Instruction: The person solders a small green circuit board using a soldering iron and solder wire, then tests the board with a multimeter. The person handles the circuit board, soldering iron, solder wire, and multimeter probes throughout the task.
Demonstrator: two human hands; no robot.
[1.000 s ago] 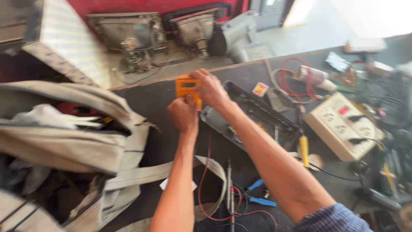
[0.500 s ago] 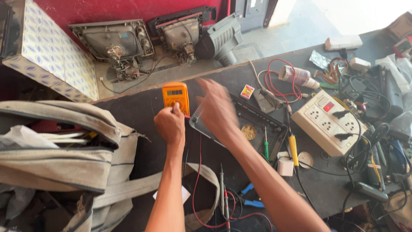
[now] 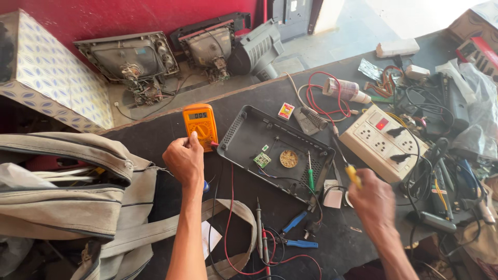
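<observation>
Left hand (image 3: 184, 158) reaches up mid-frame, forearm straight, knuckles curled, thumb pressed on the orange meter (image 3: 200, 124) lying on the dark surface (image 3: 155, 137). Right hand (image 3: 372, 202), lower right, is a fist gripping a yellow screwdriver (image 3: 354, 176) beside the black tray (image 3: 275, 151).

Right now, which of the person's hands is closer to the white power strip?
The right hand. It sits just below the white power strip, holding a yellow-handled screwdriver. The left hand is far across the bench, touching the orange multimeter.

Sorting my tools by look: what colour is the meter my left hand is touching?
Orange, seen in the head view: the meter under the left hand.
</observation>
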